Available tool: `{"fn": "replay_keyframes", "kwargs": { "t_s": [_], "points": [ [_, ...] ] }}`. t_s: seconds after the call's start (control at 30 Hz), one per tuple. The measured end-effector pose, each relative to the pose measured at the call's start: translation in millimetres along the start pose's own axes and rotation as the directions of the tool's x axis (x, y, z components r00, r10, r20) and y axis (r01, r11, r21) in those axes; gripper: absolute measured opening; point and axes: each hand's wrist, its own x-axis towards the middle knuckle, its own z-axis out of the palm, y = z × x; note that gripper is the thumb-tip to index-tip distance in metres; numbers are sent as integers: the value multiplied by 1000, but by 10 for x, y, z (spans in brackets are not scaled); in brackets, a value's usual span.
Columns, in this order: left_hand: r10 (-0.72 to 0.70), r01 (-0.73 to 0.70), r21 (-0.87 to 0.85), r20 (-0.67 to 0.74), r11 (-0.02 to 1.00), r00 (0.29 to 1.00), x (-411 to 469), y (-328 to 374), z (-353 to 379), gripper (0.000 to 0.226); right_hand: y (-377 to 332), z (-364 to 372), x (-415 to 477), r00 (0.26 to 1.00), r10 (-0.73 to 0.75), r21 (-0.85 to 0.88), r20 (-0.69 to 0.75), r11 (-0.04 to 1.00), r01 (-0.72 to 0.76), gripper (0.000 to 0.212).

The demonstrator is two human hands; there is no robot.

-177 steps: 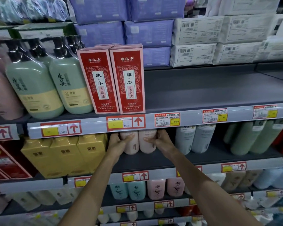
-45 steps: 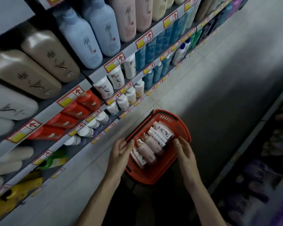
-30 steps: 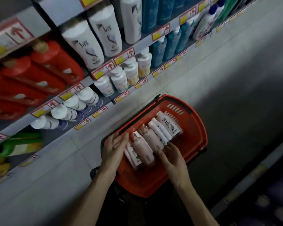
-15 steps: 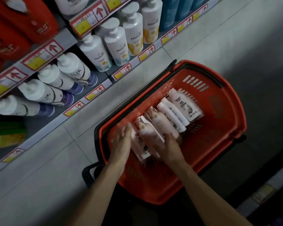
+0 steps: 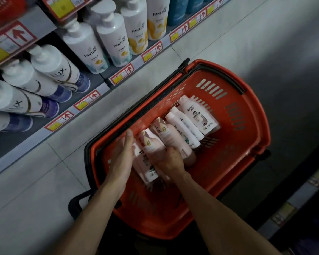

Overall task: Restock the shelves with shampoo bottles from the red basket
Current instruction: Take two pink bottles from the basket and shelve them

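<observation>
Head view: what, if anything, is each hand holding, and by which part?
The right hand grips a pale pink plastic shampoo bottle round its lower body. The left hand holds nothing, its fingers straight.

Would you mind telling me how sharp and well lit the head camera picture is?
Head view: dim overall, with the floor right of the red basket in deep shadow; the pink bottle in the right hand looks slightly motion-smeared; Pantene labels read clearly; Lux bottles at the frame edge look soft.
</observation>
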Motion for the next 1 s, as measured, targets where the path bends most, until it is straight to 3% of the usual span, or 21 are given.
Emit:
{"fn": "replay_keyframes", "kwargs": {
  "t_s": [0.1, 0.23, 0.33, 0.43, 0.53, 0.6, 0.8, 0.93, 1.0],
  "points": [
    [6, -6, 8, 0, 1000, 1000, -23, 5, -1, 63, -1, -28, -20, 999, 48, 74, -15, 996, -46, 71],
    [-15, 15, 40, 14, 999, 1000, -98, 44, -15, 45, -2, -224, -231, 998, -23, 190, -64, 981, 35, 61],
    [-5, 4, 38, 19, 999, 1000, -189, 140, 9, 72, -71, -525, -504, 995, -91, 332, -50, 938, 102, 59],
    [0, -9, 76, 115, 997, 993, -277, 246, 40, 64, -113, -793, -774, 993, -115, 474, 31, 876, 87, 69],
    [-38, 7, 140, 221, 990, 975, -358, 303, 71, 72, -172, -1031, -1024, 980, -194, 587, 48, 800, 129, 59],
    [-47, 3, 180, 243, 984, 969, -409, 328, 102, 59, -246, -1156, -1148, 965, -258, 613, 48, 770, 176, 55],
    [10, -1, -41, 208, 999, 978, -588, 417, 151, 38, -417, -1247, -1304, 945, -325, 613, 27, 753, 241, 52],
    [30, -13, -84, 204, 996, 979, -656, 439, 61, 44, -410, -1324, -1310, 923, -370, 623, 111, 749, 225, 65],
    [32, -18, -83, 174, 996, 984, -662, 444, -6, 43, -351, -1431, -1255, 931, -345, 682, 114, 709, 179, 59]
  ]
}}
